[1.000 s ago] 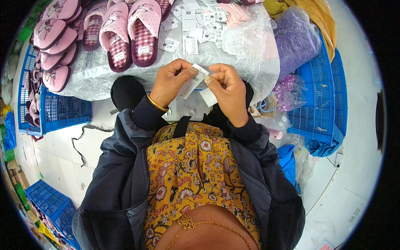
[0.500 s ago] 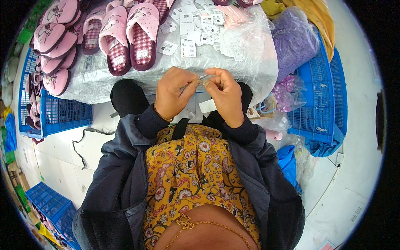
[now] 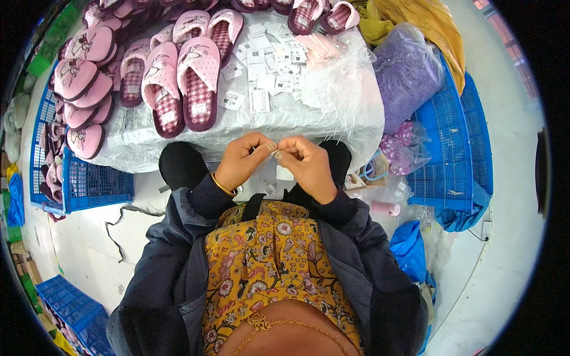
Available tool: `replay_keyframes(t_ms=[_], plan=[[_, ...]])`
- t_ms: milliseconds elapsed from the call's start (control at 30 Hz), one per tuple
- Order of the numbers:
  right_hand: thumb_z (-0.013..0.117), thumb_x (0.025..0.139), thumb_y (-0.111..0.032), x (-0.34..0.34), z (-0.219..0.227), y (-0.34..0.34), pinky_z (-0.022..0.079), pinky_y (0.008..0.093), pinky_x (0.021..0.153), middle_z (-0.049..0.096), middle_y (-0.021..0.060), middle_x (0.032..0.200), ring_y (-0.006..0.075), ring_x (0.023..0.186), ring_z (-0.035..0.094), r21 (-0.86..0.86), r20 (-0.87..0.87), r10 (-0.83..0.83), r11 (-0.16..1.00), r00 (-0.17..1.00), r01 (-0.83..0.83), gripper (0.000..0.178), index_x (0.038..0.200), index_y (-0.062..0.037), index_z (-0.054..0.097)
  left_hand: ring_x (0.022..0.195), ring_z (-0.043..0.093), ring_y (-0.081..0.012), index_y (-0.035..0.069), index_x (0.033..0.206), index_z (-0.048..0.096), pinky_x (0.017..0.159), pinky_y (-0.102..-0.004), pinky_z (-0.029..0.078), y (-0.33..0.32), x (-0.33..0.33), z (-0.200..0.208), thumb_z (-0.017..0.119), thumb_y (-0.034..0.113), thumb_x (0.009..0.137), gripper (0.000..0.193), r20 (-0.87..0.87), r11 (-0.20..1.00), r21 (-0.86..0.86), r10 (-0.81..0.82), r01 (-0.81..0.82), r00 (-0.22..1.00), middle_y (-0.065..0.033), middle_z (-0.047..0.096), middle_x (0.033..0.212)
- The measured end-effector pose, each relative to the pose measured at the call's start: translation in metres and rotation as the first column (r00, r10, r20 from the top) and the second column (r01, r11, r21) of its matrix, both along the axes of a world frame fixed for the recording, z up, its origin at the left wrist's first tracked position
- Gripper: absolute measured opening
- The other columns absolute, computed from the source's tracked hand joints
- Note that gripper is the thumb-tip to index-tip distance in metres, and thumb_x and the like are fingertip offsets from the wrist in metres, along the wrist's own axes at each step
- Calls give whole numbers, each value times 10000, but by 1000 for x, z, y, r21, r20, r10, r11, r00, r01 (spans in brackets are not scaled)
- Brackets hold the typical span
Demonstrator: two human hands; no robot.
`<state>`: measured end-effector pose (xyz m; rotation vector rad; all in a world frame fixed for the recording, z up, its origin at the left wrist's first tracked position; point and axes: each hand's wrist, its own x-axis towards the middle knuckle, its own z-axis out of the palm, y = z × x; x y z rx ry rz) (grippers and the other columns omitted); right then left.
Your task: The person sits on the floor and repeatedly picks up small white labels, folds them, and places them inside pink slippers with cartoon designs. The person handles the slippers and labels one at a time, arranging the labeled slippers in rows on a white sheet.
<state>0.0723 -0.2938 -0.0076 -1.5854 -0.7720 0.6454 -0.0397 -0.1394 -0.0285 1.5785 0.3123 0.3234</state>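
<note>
My left hand (image 3: 242, 160) and my right hand (image 3: 309, 168) meet fingertip to fingertip over my lap, just off the near edge of the table. Both pinch at something thin and pale, too small to make out. Below the right fingers a bit of white card (image 3: 284, 174) shows, mostly hidden by the hand. On the plastic-covered table (image 3: 237, 127) ahead, a pair of pink slippers (image 3: 199, 86) with checked insoles lies to the left. Paper tags (image 3: 259, 99) are spread beside them.
More pink slippers (image 3: 86, 80) are piled at the left, above a blue crate (image 3: 98, 178). To the right are a purple bundle in clear plastic (image 3: 407, 77) and blue crates (image 3: 442, 160). A dark cord (image 3: 116, 231) lies on the floor.
The hands sit lower in the picture, as does the table, and their fingertips are closer together. The white card hanging by my right hand is now mostly hidden.
</note>
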Motion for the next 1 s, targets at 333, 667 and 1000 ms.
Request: replay_keyframes(t_ms=[333, 667, 1000], plan=[[722, 886, -159, 7, -17, -9, 517, 267, 690, 709, 81, 879, 101, 749, 643, -127, -119, 77, 988, 990, -92, 202, 994, 4, 673, 705, 573, -312, 17, 873, 624, 635, -378, 456, -1, 3, 4, 641, 120, 902, 109, 8, 869, 493, 43, -42, 999, -140, 585, 786], [734, 843, -102, 11, -25, -8, 500, 305, 690, 631, 82, 837, 194, 744, 617, 36, 100, -5, 999, 995, 2, 123, 921, -21, 685, 745, 599, -320, 22, 887, 653, 660, -389, 471, 2, 19, 15, 660, 114, 874, 93, 16, 839, 544, -40, 25, 999, -137, 617, 809], [720, 837, -44, 26, -33, -17, 495, 291, 697, 638, 72, 865, 184, 769, 602, 74, 188, -72, 995, 979, 59, 73, 891, -15, 681, 801, 637, -285, 80, 986, 710, 702, -384, 506, 20, 104, 26, 723, 159, 805, 198, 166, 504, 844, 85, -186, 982, -106, 648, 884]])
